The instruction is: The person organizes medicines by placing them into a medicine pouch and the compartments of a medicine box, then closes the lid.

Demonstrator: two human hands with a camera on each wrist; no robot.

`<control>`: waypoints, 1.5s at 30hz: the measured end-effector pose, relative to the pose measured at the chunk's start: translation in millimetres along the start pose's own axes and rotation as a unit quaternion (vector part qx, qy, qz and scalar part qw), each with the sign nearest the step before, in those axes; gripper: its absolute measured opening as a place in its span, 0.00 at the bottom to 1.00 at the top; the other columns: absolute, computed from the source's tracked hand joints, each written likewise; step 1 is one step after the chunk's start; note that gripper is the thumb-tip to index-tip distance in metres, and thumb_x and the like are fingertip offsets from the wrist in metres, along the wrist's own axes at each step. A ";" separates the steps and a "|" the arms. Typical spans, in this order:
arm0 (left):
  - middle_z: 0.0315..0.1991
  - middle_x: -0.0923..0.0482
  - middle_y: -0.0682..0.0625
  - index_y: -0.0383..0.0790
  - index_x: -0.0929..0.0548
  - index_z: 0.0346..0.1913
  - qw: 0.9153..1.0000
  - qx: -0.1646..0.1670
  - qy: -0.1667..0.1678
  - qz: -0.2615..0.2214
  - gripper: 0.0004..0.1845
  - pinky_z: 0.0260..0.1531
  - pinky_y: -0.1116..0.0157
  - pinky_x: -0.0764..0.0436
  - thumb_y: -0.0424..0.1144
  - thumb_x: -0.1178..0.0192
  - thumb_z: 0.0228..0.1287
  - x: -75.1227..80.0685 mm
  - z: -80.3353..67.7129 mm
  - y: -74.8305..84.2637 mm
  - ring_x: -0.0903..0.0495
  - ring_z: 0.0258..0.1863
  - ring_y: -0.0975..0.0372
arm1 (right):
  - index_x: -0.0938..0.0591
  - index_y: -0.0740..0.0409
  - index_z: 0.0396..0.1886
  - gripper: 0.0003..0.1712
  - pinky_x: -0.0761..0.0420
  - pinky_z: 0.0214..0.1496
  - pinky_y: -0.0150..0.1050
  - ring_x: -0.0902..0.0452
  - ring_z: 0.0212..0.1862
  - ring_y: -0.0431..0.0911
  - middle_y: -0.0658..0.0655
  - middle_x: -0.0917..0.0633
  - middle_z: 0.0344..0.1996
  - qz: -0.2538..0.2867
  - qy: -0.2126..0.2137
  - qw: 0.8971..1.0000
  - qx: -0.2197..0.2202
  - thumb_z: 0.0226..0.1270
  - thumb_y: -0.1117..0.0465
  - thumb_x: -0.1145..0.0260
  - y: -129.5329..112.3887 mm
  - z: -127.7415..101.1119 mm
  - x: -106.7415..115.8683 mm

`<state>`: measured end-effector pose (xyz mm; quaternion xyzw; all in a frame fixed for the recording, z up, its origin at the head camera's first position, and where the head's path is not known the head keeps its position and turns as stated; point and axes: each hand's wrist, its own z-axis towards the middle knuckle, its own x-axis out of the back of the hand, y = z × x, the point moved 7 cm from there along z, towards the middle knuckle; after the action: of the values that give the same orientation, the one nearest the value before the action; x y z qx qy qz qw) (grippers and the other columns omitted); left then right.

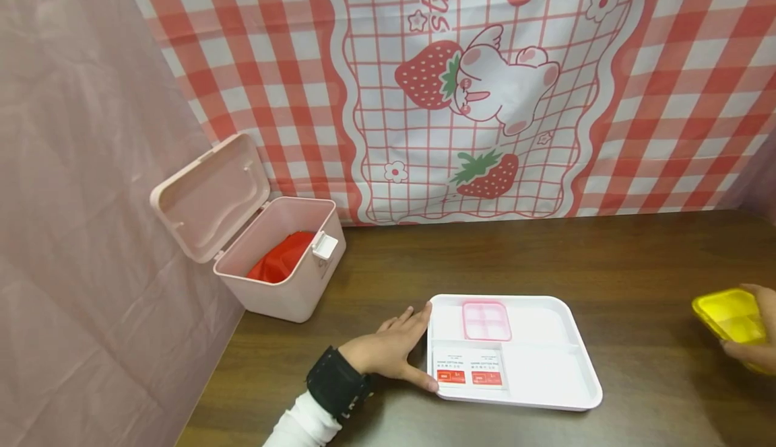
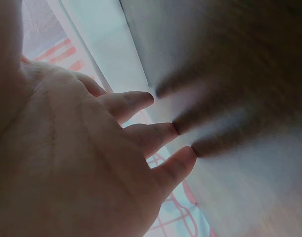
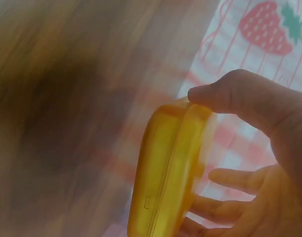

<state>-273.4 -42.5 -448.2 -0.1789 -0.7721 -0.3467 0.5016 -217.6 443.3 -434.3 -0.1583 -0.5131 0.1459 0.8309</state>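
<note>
My left hand (image 1: 394, 349) rests at the left edge of a white divided tray (image 1: 548, 376), thumb at the near corner and fingers spread toward the far one. The left wrist view shows those fingers (image 2: 173, 170) extended. In the tray lie a small pink four-section case (image 1: 487, 320) and, in the near left compartment, two white-and-red packets (image 1: 468, 359) side by side. At the far right, my right hand (image 1: 760, 329) holds a translucent yellow plastic case (image 1: 730, 312) above the table. In the right wrist view the thumb presses the yellow case (image 3: 163, 173) from one end, fingers behind it.
A pink box (image 1: 303, 292) with its lid (image 1: 212, 198) raised stands at the back left, red cloth-like material (image 1: 281, 258) inside. Behind the brown wooden table (image 1: 636, 258) hangs a red checked strawberry cloth (image 1: 485, 83). A plain pinkish cloth (image 1: 91, 198) borders the left.
</note>
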 end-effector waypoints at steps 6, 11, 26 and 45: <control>0.73 0.61 0.46 0.39 0.66 0.72 1.000 -0.001 -0.004 -0.006 0.63 0.66 0.46 0.50 0.63 0.36 0.44 0.2 0.2 1.2 0.60 0.72 0.48 | 0.42 0.75 0.56 0.53 0.38 0.38 0.64 0.38 0.41 0.73 0.86 0.34 0.42 -0.119 -0.070 0.989 0.050 0.27 0.64 0.24 -81.9 8.3 1.1; 0.73 0.61 0.46 0.39 0.66 0.72 1.000 0.001 -0.006 -0.008 0.63 0.66 0.46 0.51 0.63 0.36 0.44 -0.6 0.5 0.2 0.61 0.72 0.48 | 0.38 0.72 0.55 0.51 0.37 0.40 0.62 0.36 0.42 0.70 0.80 0.32 0.44 -0.131 -0.108 0.982 0.088 0.29 0.59 0.23 -116.0 13.8 -10.8; 0.73 0.59 0.46 0.39 0.66 0.72 1.000 0.003 -0.009 -0.010 0.63 0.66 0.47 0.51 0.63 0.36 0.44 0.6 -0.5 1.9 0.60 0.72 0.49 | 0.27 0.59 0.52 0.44 0.30 0.34 0.49 0.30 0.40 0.55 0.62 0.23 0.47 -0.075 -0.141 0.970 0.184 0.27 0.60 0.21 -200.8 21.6 -34.0; 0.73 0.62 0.47 0.39 0.66 0.72 1.000 -0.002 -0.003 0.001 0.63 0.66 0.47 0.50 0.63 0.36 0.45 -0.5 1.0 0.1 0.60 0.72 0.48 | 0.34 0.47 0.64 0.51 0.25 0.44 0.56 0.36 0.50 0.54 0.61 0.29 0.55 0.046 -0.205 0.952 0.224 0.35 0.63 0.22 -255.1 23.5 -66.1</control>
<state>-273.7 -41.7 -448.9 -0.1817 -0.7725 -0.3472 0.4996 -246.8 187.7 -372.4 0.0418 -0.6190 0.3240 0.7142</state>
